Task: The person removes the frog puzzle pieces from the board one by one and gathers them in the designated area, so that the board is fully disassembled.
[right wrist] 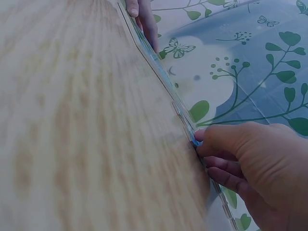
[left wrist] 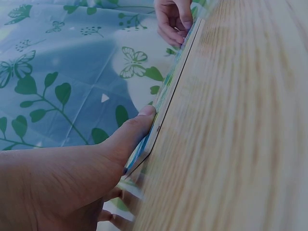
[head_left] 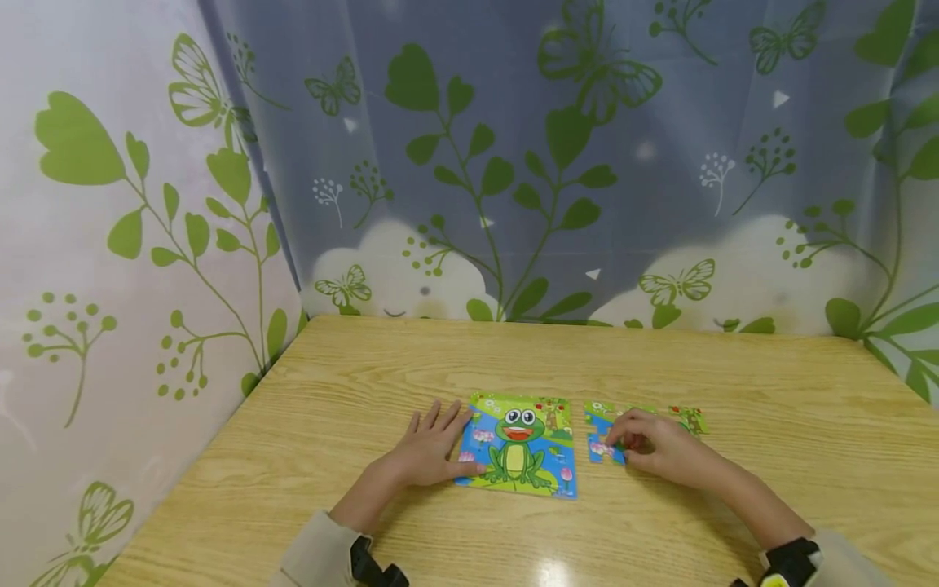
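A square picture board of a green frog [head_left: 517, 456] lies flat on the table, blue and green around the frog. My left hand [head_left: 433, 450] rests at its left side with fingers spread, the thumb lying over the lower left edge. In the left wrist view, the thumb [left wrist: 134, 127] presses on the board's rim. Right of the board are several jigsaw pieces [head_left: 597, 428], some joined in a column. My right hand [head_left: 663, 447] bends over them, thumb and fingertips pinching a blue jigsaw piece with pink flowers [head_left: 599, 447]. The palm hides part of the other pieces.
The wood-grain table [head_left: 513, 350] reaches back to a hanging cloth [head_left: 469, 163] printed with leaves and butterflies. A paler printed cloth [head_left: 132, 269] borders the left side. A piece with a tree picture [head_left: 689, 416] lies behind the right hand.
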A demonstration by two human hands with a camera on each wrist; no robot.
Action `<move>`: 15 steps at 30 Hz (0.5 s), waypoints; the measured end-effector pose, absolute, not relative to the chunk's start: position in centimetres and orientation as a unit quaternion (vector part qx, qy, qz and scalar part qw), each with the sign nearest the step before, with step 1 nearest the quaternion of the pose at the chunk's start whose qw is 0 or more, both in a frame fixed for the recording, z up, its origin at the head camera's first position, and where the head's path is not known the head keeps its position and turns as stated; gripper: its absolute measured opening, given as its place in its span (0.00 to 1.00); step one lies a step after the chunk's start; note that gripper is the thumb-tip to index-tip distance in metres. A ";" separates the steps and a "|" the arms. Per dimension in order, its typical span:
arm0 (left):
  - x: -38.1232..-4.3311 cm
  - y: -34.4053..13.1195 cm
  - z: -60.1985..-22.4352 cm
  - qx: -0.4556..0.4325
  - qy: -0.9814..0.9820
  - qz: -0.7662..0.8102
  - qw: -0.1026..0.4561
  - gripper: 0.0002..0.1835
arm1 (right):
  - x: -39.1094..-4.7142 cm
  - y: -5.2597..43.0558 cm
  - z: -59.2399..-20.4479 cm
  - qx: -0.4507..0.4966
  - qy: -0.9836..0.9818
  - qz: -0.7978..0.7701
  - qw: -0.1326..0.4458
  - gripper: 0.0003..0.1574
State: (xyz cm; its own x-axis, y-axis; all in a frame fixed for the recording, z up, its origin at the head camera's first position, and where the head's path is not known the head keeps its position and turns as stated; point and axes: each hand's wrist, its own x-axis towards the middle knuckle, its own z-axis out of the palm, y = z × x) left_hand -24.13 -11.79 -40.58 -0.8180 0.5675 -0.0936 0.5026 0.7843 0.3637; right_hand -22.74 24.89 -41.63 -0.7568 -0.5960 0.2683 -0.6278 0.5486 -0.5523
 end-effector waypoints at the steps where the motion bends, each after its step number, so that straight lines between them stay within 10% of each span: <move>1: -24.1 -11.8 -40.6 0.285 0.939 0.163 0.099 0.46 | -22.7 24.9 -41.6 0.348 -0.880 0.323 0.024 0.15; 15: -24.4 -11.8 -40.9 0.282 0.941 0.160 0.099 0.47 | -22.5 22.6 -39.5 0.341 -0.890 0.303 0.026 0.09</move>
